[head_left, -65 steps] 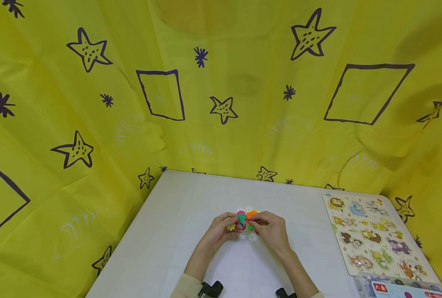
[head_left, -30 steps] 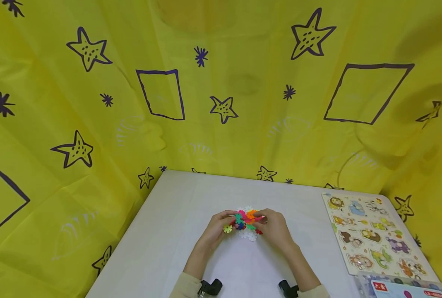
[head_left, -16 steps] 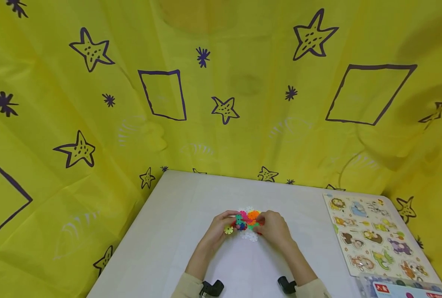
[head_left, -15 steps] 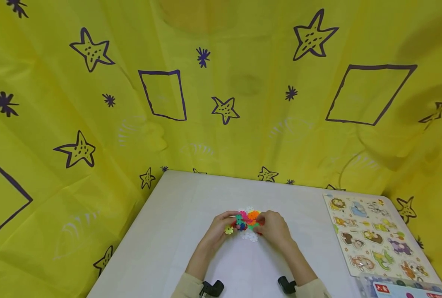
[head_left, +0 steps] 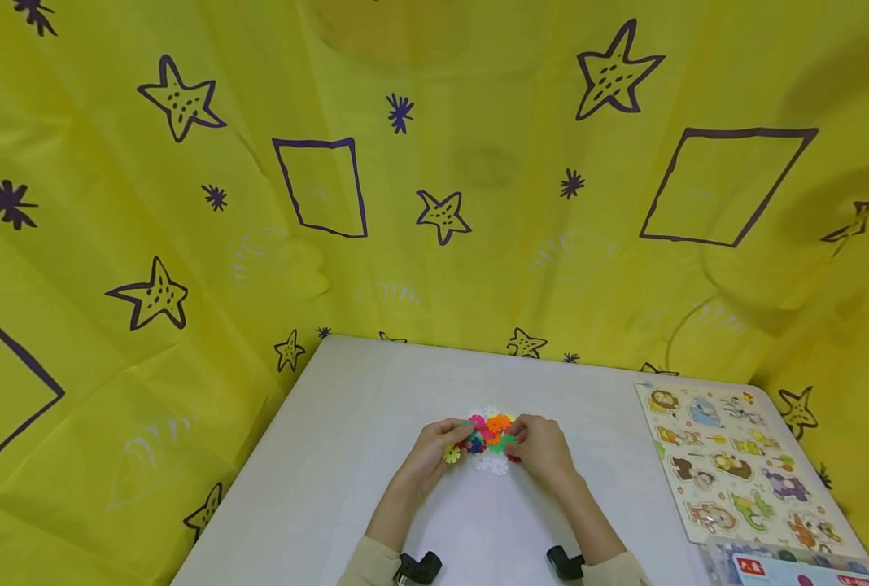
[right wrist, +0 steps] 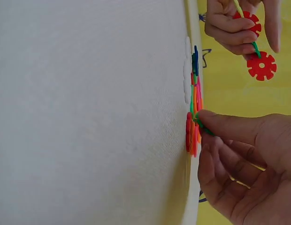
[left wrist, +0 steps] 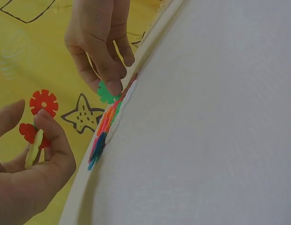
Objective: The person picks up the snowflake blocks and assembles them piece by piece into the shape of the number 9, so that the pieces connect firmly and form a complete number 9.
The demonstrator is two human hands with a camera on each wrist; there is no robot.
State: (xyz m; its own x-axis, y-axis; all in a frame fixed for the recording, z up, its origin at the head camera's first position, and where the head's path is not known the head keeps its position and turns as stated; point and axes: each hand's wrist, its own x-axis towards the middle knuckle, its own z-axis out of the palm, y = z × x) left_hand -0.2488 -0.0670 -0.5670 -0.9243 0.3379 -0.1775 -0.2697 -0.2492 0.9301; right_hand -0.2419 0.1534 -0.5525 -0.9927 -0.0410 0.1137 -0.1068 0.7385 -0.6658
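My left hand (head_left: 427, 456) holds a small joined group of notched plastic flower discs. In the left wrist view its yellow disc (left wrist: 34, 149) stands edge-on, with a red disc (left wrist: 44, 103) above the fingertips. A green link also shows in the right wrist view. My right hand (head_left: 544, 452) pinches a green disc (left wrist: 107, 93) between thumb and finger, right at the loose pile. Orange discs (head_left: 499, 423), pink, blue and white discs (head_left: 493, 465) lie flat and overlapping on the table between the hands.
A white-covered table (head_left: 361, 391) runs back to a yellow patterned curtain (head_left: 478, 268). At the right lies an animal picture puzzle board (head_left: 727, 439), with a clear-lidded case (head_left: 793, 566) in front of it.
My right hand has moved from the middle of the pile to its right side and now pinches a green disc. The left hand keeps its joined discs, its fingers shifted slightly toward the pile.
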